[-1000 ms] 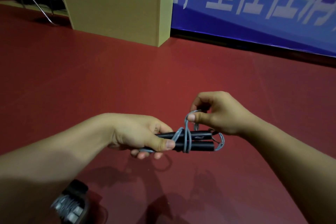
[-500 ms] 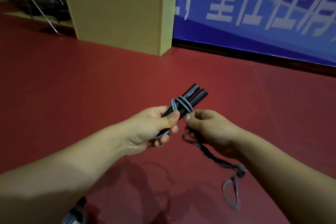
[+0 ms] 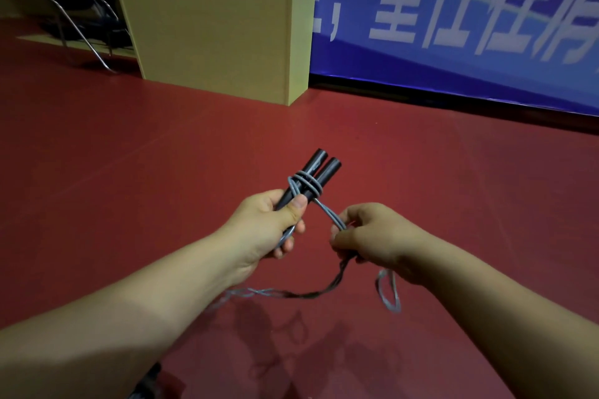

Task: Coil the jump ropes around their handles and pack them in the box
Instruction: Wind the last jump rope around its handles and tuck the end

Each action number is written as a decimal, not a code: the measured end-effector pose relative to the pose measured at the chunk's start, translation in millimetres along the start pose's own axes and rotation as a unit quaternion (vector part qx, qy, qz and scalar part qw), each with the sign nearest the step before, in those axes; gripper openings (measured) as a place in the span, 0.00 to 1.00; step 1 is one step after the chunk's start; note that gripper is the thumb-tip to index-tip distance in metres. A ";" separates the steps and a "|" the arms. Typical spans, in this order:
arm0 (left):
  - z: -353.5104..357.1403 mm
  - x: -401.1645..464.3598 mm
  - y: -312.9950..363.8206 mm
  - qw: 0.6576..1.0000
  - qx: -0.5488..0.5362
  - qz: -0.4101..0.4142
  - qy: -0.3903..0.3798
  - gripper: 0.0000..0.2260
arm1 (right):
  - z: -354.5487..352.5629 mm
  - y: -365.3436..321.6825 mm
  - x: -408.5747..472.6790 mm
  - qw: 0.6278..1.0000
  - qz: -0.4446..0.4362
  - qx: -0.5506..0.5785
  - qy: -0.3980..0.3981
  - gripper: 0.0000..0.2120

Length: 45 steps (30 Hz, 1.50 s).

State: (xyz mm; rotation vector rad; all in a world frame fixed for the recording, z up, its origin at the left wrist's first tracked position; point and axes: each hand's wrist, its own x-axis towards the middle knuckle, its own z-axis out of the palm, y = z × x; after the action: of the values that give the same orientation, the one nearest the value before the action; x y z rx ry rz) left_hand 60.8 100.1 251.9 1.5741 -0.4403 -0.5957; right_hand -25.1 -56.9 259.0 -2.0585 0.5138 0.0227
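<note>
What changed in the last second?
The handles swung from lying sideways to pointing away. The right hand dropped from above them to their right, drawing the rope out taut. The left hand still grips the handles, wraps in place.

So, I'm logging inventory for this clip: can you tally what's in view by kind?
Black handles: 2
Grey rope: 1
Hands, left hand and right hand: 2
Wooden cabinet: 1
Chair: 1
Blue banner: 1
Total: 8
</note>
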 end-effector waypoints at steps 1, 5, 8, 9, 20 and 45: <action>-0.4 1.0 -0.6 1.000 0.006 0.004 0.011 0.07 | 0.3 0.1 -0.6 1.000 -0.014 -0.013 0.002 0.05; -0.3 3.7 -1.4 0.999 0.018 -0.001 0.040 0.06 | 5.8 1.1 -3.4 0.995 -0.085 -0.046 -0.031 0.09; 2.5 1.4 3.2 0.997 -0.066 -0.035 0.005 0.07 | 12.1 3.9 -5.3 0.990 -0.112 -0.042 -0.074 0.08; 2.9 0.2 5.3 0.994 -0.103 -0.045 -0.010 0.09 | 13.3 4.9 -5.2 0.989 -0.116 -0.039 -0.080 0.07; -1.6 9.3 1.3 0.994 -0.087 -0.033 0.051 0.09 | -23.6 13.5 9.4 0.961 -0.057 -0.195 0.185 0.08; -48.2 33.6 -23.3 0.959 0.012 -0.091 0.268 0.11 | -48.3 41.5 21.0 0.987 0.058 0.045 0.141 0.24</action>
State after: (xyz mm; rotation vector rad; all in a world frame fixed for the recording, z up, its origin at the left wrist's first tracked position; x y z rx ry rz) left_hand 115.1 120.0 226.5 1.7317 0.1085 -0.2777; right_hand -30.4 -122.3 245.5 -1.9506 0.7939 -0.2210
